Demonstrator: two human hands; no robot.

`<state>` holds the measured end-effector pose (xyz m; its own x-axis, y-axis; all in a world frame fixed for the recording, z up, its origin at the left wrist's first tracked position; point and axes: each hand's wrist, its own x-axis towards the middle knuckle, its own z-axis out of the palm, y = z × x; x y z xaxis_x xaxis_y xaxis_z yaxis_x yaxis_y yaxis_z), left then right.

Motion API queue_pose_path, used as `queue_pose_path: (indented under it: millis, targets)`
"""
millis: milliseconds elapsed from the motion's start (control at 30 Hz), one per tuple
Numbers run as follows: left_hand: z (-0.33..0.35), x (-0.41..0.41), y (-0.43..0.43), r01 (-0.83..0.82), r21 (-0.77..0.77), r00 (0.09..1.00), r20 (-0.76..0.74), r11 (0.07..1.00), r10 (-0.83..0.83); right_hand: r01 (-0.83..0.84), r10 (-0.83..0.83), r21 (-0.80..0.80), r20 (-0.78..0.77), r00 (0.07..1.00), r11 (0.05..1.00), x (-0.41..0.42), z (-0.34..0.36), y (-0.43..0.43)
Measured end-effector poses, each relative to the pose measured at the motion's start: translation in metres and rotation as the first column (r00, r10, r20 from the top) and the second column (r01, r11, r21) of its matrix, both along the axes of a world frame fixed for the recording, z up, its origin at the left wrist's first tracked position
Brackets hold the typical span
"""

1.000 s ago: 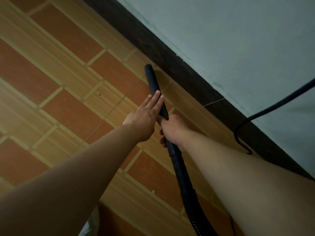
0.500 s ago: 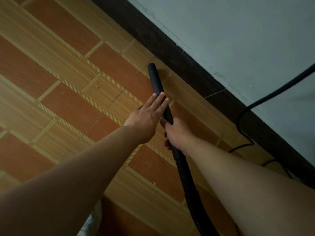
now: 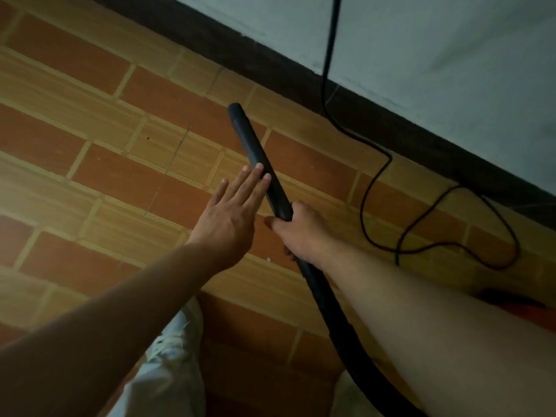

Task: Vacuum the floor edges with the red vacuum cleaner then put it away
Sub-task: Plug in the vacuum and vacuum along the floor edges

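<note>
1. Vacuum wand (image 3: 258, 158), a black tube, slants over the tiled floor (image 3: 90, 164), the biggest surface here, laid in red-brown and tan wood-look tiles. The wand's open tip points toward the floor edge and stops short of the skirting. I cannot tell whether the tip touches the tiles.
2. A pale grey-green wall (image 3: 451, 55) fills the upper right.
3. A dark skirting (image 3: 270, 55) runs diagonally between wall and floor.
4. A ribbed black hose (image 3: 346, 335) runs on from the wand's near end, down past the right forearm and out of the bottom edge.
5. A thin black cable (image 3: 331, 34) hangs down the wall, crosses the skirting and lies in loose loops on the tiles to the right of the wand.
6. The right hand (image 3: 304, 233) grips the wand's near end, the thumb wrapped round the tube. The other fingers are mostly hidden beneath it.
7. The left hand (image 3: 228, 218) is flat, its fingers straight and pressed together, the fingertips touching the wand's left side just above the right hand.
8. A white shoe (image 3: 171, 350) stands on the tiles below the left forearm.
9. An orange-red shape (image 3: 517, 305) with a dark top shows past the right forearm; too little of it shows to say what it is.
10. A small white speck (image 3: 268, 259) lies on the floor between the wrists.
</note>
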<state>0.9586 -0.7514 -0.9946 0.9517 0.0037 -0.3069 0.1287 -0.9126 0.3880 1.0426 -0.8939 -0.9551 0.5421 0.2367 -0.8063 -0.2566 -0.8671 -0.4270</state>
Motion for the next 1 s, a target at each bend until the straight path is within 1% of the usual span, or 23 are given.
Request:
queue_pose_path:
  millis: [67, 167, 267, 367, 467, 533, 600, 700, 800, 900, 1000]
  targets:
    - [0.034, -0.022, -0.003, 0.007, -0.009, 1.0, -0.002, 1.0, -0.007, 0.001, -0.001, 0.014, -0.012, 1.0, 1.0, -0.023, 0.029, -0.012]
    - [0.093, -0.05, -0.003, 0.06, 0.035, 0.998, 0.021, 0.998, -0.06, -0.015, 0.016, 0.045, -0.023, 1.0, 0.999, -0.056, 0.083, -0.028]
    - [0.161, -0.069, -0.009, 0.098, 0.071, 0.994, 0.039, 0.993, -0.101, -0.02, 0.02, 0.039, -0.001, 1.0, 0.999, -0.085, 0.142, -0.045]
    - [0.235, -0.083, -0.027, 0.187, 0.106, 0.977, 0.081, 0.977, -0.196, 0.02, -0.025, 0.047, 0.092, 0.995, 0.999, -0.107, 0.206, -0.063]
    - [0.304, -0.093, -0.054, 0.246, 0.169, 0.948, 0.165, 0.954, -0.274, 0.054, -0.066, 0.062, 0.219, 0.974, 0.997, -0.119, 0.269, -0.086]
    - [0.343, -0.096, -0.074, 0.25, 0.183, 0.93, 0.227, 0.951, -0.288, 0.104, -0.126, 0.09, 0.288, 0.949, 0.99, -0.126, 0.304, -0.105]
    - [0.376, -0.1, -0.098, 0.252, 0.152, 0.92, 0.269, 0.956, -0.285, 0.133, -0.163, 0.107, 0.352, 0.922, 0.985, -0.132, 0.335, -0.125]
    - [0.413, -0.101, -0.132, 0.297, 0.138, 0.894, 0.307, 0.945, -0.326, 0.16, -0.215, 0.164, 0.413, 0.885, 0.973, -0.137, 0.37, -0.157]
    - [0.435, -0.09, -0.163, 0.333, 0.138, 0.873, 0.329, 0.933, -0.36, 0.178, -0.271, 0.23, 0.475, 0.837, 0.957, -0.13, 0.39, -0.185]
    - [0.443, -0.071, -0.19, 0.342, 0.095, 0.883, 0.308, 0.935, -0.354, 0.214, -0.348, 0.308, 0.496, 0.795, 0.927, -0.114, 0.395, -0.207]
    - [0.435, -0.038, -0.212, 0.39, 0.029, 0.886, 0.259, 0.92, -0.384, 0.249, -0.402, 0.351, 0.486, 0.776, 0.903, -0.091, 0.384, -0.226]
